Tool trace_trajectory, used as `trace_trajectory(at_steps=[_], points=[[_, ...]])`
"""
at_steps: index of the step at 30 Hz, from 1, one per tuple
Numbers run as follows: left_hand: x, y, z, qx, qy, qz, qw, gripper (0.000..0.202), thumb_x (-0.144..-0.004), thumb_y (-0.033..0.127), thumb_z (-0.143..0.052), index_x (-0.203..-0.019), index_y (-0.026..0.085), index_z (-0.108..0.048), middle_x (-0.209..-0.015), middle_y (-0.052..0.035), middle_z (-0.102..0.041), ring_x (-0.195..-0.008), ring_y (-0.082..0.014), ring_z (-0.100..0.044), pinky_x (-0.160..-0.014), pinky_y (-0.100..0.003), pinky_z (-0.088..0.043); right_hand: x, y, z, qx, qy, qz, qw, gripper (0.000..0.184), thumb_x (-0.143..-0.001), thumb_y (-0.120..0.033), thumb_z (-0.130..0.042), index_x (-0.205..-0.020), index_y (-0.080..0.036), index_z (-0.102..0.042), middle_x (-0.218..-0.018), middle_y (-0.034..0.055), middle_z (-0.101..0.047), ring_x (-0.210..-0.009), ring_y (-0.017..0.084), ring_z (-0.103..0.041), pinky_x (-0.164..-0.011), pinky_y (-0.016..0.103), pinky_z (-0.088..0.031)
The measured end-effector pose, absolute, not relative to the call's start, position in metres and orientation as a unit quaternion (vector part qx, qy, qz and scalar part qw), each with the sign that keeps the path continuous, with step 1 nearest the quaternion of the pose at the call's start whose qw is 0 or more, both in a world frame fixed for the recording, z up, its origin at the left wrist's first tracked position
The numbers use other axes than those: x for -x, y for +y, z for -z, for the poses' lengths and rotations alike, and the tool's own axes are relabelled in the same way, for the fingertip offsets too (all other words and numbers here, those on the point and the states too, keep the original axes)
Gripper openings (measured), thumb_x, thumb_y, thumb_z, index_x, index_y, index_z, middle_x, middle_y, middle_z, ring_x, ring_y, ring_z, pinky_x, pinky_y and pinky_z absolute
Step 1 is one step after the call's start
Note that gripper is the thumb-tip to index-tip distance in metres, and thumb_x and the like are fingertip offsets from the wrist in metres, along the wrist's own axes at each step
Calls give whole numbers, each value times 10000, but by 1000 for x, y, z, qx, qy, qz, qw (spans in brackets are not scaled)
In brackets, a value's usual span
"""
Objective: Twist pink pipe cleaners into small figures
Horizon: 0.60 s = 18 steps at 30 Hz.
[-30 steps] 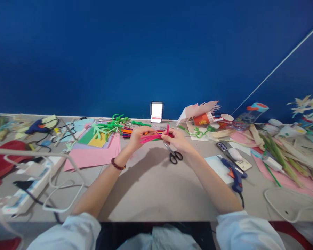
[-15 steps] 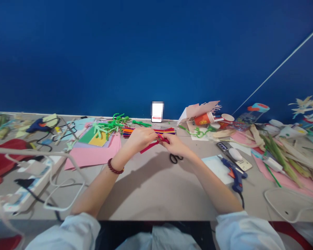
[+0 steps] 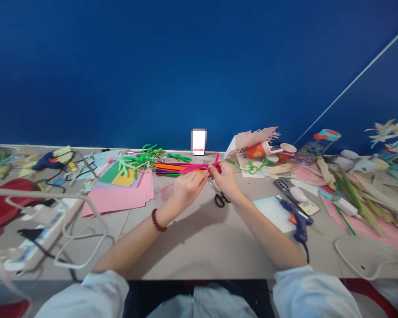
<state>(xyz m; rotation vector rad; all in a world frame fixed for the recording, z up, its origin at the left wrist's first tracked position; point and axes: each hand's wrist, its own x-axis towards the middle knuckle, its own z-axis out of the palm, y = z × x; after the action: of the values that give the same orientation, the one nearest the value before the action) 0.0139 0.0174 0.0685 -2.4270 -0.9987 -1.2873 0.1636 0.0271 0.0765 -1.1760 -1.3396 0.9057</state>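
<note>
Bright pink pipe cleaners (image 3: 216, 159) are pinched between my two hands over the middle of the table. My left hand (image 3: 189, 189), with a dark red bead bracelet at its wrist, has its fingers closed at the bent part. Fingers of my right hand (image 3: 224, 178) are closed on the pink piece from the other side. Part of the pink piece is hidden by the fingers. Behind the hands lies a bundle of coloured pipe cleaners (image 3: 167, 168). Scissors with black handles (image 3: 220, 200) rest on the table just below my right hand.
A phone (image 3: 198, 142) stands against the blue wall. On the left are green pipe-cleaner shapes (image 3: 142, 160), pink paper (image 3: 117, 199) and a white power strip (image 3: 36, 247) with cables. To the right lie a glue gun (image 3: 297, 221), another phone (image 3: 281, 185) and paper cups (image 3: 257, 151).
My left hand has come down and nearer to me, and its wrist has turned. The pink piece now points up and to the left instead of hanging down left.
</note>
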Motion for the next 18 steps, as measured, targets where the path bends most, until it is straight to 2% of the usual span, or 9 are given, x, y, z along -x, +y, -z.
trace_trajectory(at_steps=[5,8,10,14,18], points=[[-18,26,-59,762,-387,513,-84,186,-856,298,-551,-834,188,-700,-709,-49,-706,-622,-152,-636,-613,-255,-474,-160,24,-83,448,-496,-463,582,370,-682,-529,-639,-786,-192,-527,-651,-16,-548,-523,100,-476,-522,247,-403],[-13,39,-60,732,-378,516,-232,224,-852,332,-549,-802,178,-704,-689,-45,-704,-617,-153,-638,-588,-254,-490,-162,22,-86,442,-517,-487,548,370,-676,-527,-653,-758,-190,-524,-592,-33,-517,-491,91,-455,-504,242,-387],[-5,50,-64,741,-351,506,-268,214,-843,322,-560,-789,171,-702,-744,-55,-713,-675,-159,-648,-602,-251,-495,-165,21,-87,451,-544,-486,513,333,-698,-496,-643,-757,-192,-521,-583,-34,-518,-486,93,-453,-495,241,-379],[15,69,-73,807,-323,457,-188,166,-806,317,-617,-765,180,-703,-732,-50,-713,-629,-136,-622,-577,-227,-455,-170,19,-89,484,-628,-437,425,206,-767,-391,-575,-730,-196,-522,-616,-17,-557,-514,110,-469,-517,248,-375],[25,73,-81,884,-276,374,-51,168,-849,276,-562,-775,203,-694,-763,-35,-717,-705,-145,-635,-647,-240,-448,-169,16,-91,514,-712,-342,334,138,-789,-287,-529,-690,-191,-541,-656,11,-610,-575,140,-517,-567,259,-373]])
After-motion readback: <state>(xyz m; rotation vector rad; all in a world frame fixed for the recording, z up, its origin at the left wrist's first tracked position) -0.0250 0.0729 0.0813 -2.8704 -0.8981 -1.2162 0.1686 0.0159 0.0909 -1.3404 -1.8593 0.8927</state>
